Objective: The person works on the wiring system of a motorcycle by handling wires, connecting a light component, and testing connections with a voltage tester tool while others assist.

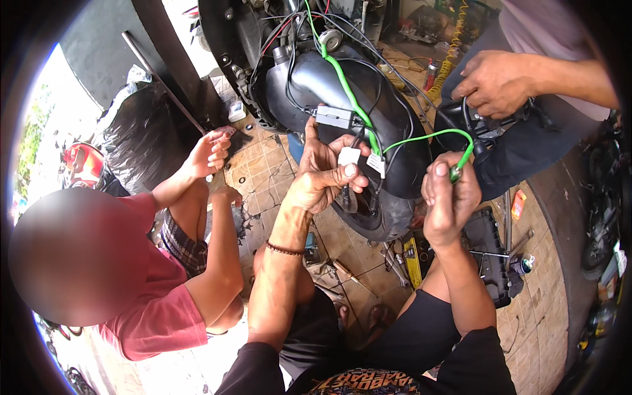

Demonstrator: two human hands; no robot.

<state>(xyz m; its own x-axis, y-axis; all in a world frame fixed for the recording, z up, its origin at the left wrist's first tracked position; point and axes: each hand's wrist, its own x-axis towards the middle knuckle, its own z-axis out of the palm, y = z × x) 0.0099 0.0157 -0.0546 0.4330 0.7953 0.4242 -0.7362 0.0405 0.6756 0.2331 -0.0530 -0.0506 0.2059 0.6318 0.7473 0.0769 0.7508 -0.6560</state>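
In front of a motorcycle's black rear fender (388,99), my left hand (315,172) is closed on a thin cable that carries a white tag (349,156). Its index finger points up against a small grey box (336,117) with leads at both ends. My right hand (451,201) pinches the end of a bright green cable (431,135); the tip is mostly hidden by the fingers. That cable arcs leftward to a thicker green-sleeved bundle (345,82) running up into the frame. A second white label (376,164) hangs where they meet.
A co-worker in a red shirt (151,270) squats at left. On the right another person's hand (497,82) holds a black cable. Below the rear tyre (378,227) lie a screwdriver (345,270), wrenches (395,263) and a black tool case (486,247). A black plastic bag (141,131) stands left.
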